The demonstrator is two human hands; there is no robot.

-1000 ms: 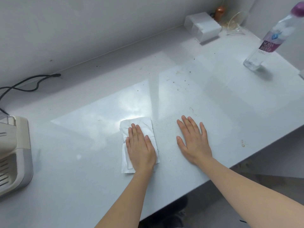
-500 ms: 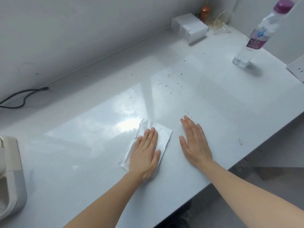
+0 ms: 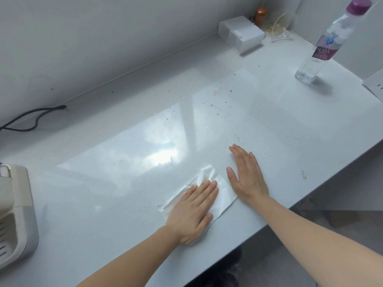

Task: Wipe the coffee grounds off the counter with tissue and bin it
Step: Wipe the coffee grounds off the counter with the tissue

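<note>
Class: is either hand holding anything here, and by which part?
Nothing is gripped. The left hand presses flat on the middle of the white paper tissue; the right hand lies flat, empty.

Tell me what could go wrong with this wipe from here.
The left hand presses the tissue flat, so it may smear the coffee grounds rather than gather them. Those specks lie farther back, toward the wall, and could be missed. The tissue sits near the counter front edge; swept grounds might fall off.
</note>
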